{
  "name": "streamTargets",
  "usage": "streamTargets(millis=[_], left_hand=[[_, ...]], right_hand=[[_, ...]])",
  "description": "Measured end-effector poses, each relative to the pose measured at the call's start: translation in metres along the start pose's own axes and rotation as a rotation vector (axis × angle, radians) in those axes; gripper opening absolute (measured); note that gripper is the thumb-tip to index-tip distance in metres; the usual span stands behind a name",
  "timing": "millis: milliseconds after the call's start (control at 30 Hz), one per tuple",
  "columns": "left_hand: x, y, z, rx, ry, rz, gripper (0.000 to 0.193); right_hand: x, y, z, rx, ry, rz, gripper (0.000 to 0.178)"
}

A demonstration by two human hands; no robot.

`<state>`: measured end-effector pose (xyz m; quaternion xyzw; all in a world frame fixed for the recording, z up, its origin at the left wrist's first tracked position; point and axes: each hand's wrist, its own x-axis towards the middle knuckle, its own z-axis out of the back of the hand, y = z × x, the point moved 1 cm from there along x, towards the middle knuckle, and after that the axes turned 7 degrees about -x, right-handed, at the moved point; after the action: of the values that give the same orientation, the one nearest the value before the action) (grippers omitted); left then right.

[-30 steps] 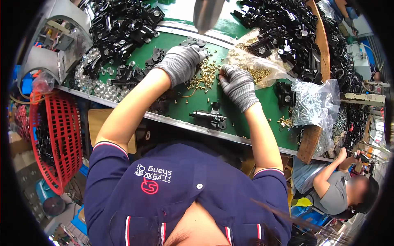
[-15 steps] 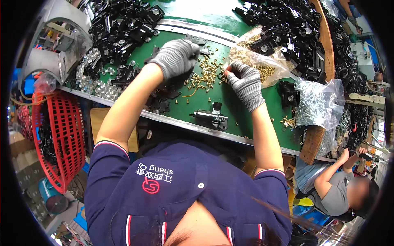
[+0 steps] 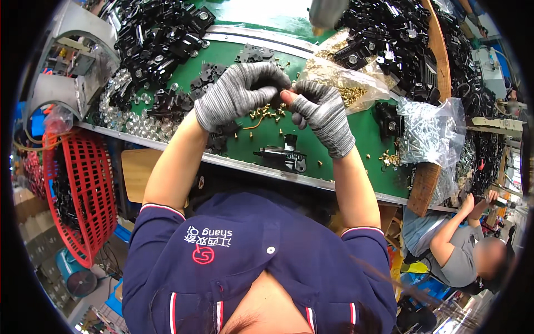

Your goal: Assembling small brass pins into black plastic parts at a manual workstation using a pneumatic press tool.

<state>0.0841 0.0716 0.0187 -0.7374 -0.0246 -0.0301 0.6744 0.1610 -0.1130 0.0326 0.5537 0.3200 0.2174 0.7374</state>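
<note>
My left hand (image 3: 238, 94), in a grey striped knit glove, has its fingers curled and its thumb pressed toward them. Its fingertips meet those of my right hand (image 3: 325, 117), gloved alike with a bare fingertip showing. Both hands are pinched together over the green bench; what they hold between them is hidden by the fingers. Below them lie loose brass-coloured screws (image 3: 268, 113). A black latch-like assembly (image 3: 285, 153) rests near the bench's front edge. Flat black parts (image 3: 256, 54) lie behind my left hand, with more black parts (image 3: 208, 75) beside it.
Black assemblies (image 3: 161, 39) are heaped at the back left, beside clear round pieces (image 3: 133, 119). A plastic bag of brass screws (image 3: 351, 92) and a bag of silver screws (image 3: 425, 136) lie rightward. A blurred grey tool (image 3: 327, 12) hangs above. A red basket (image 3: 92, 195) stands left; a co-worker (image 3: 453, 250) sits right.
My left hand has moved from the flat black parts toward me, and my right hand has moved left from the screws. Their fingertips now meet. A grey tool has come into view at the top.
</note>
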Motion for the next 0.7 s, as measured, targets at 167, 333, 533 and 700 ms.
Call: streamTargets(millis=[167,333,533,700], left_hand=[[-0.021,-0.019,-0.032,0.412,-0.196,-0.072,0.02],[-0.049,-0.023,-0.058,0.688,-0.224,-0.391,0.021],[-0.069,-0.007,-0.074,0.562,-0.041,-0.324,0.027],[-0.071,0.015,-0.08,0.61,-0.031,-0.374,0.029]], right_hand=[[-0.01,-0.009,0.002,0.036,0.007,-0.02,0.02],[-0.038,-0.003,0.001,0.181,0.034,-0.104,0.022],[-0.09,-0.03,0.01,-0.226,-0.196,0.142,0.017],[-0.116,-0.048,-0.003,-0.392,-0.229,0.298,0.022]])
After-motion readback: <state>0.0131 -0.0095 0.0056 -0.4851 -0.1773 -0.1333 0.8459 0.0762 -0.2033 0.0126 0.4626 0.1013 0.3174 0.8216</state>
